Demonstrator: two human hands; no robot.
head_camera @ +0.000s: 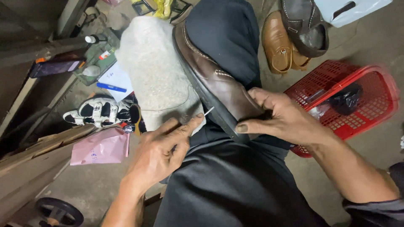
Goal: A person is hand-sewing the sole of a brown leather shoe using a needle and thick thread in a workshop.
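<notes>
The brown shoe [219, 84] lies sole-edge up across the person's lap. The right hand [282, 120] clamps its heel end; the left hand [162, 153] pinches a needle [209, 111] at the sole's rim. Holding the shoe firm and pushing the needle straight looks wise.

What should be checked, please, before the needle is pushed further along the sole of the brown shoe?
1. Brown shoe steadied on the lap by the right hand: ok.
2. Needle pinched in the left hand grip: ok.
3. Needle tip at the sole edge: ok, at the seam.
4. Right thumb clear of the needle's path: not ok, close beside it.
5. Thread attached and untangled: cannot tell.
6. Grey cloth padding under the shoe: ok.
</notes>
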